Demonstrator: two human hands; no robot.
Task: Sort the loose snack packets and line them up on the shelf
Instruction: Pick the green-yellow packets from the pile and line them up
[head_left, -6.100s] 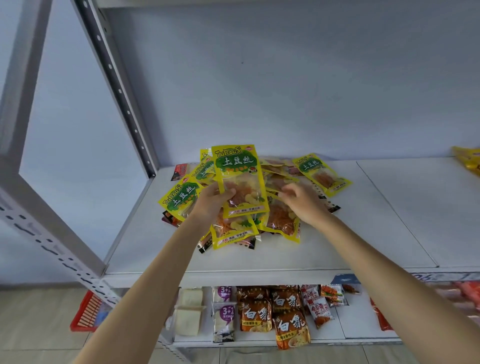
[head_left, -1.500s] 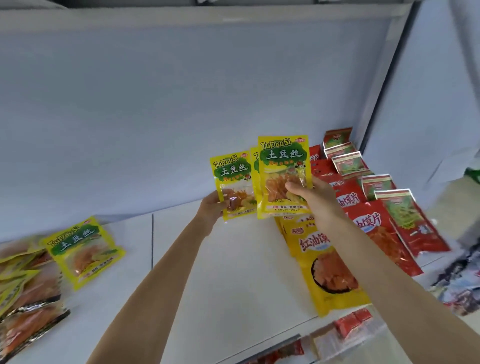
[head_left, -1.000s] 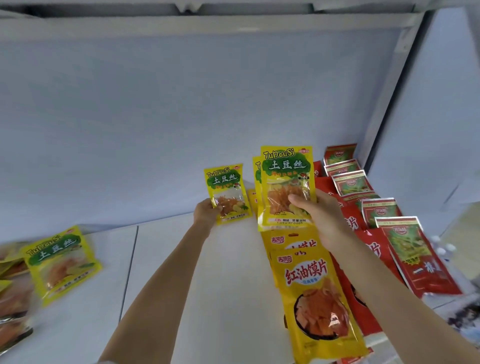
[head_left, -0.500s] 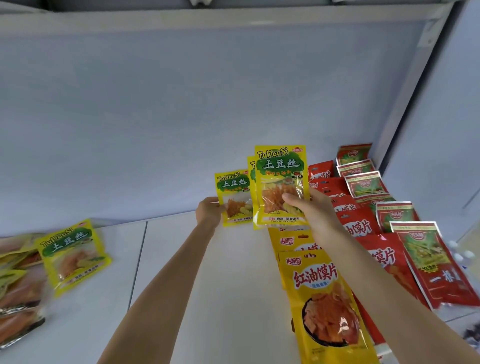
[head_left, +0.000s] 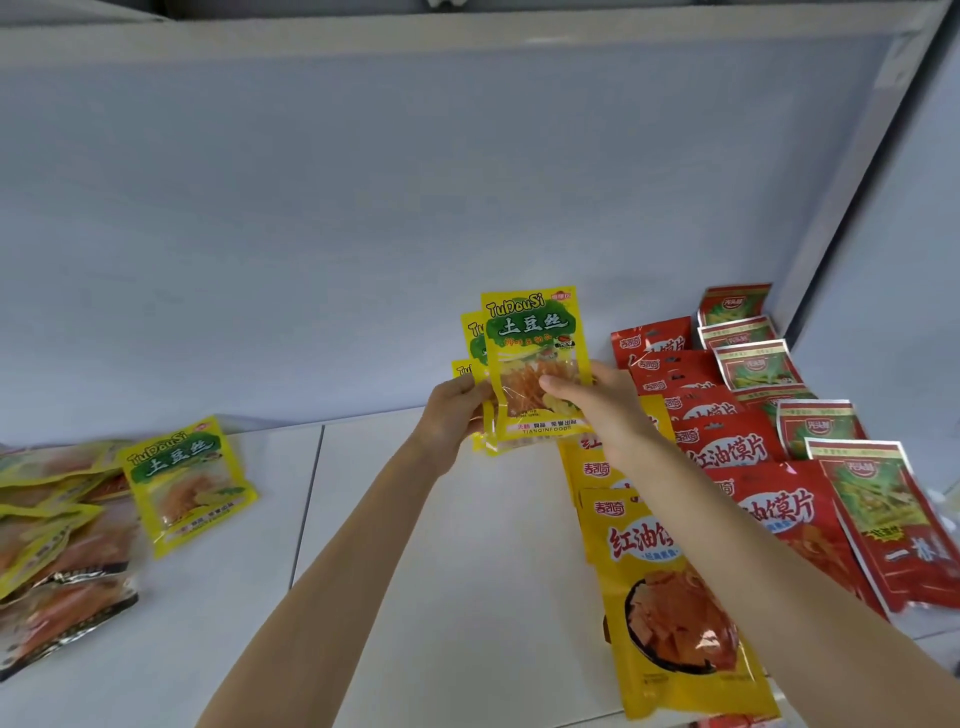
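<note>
step: squaring a stack | left hand (head_left: 453, 411) and right hand (head_left: 597, 397) both pinch the yellow-green packets (head_left: 530, 364), upright above the shelf (head_left: 441, 545) | next: probably set them beside the yellow row (head_left: 665, 597) | loose pile (head_left: 67, 525) waits far left

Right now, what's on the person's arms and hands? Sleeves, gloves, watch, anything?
Nothing worn that shows. The left hand and right hand are bare, no gloves, rings or watch visible. Both forearms are bare to the frame edge; no sleeve cuff comes into view.
</note>
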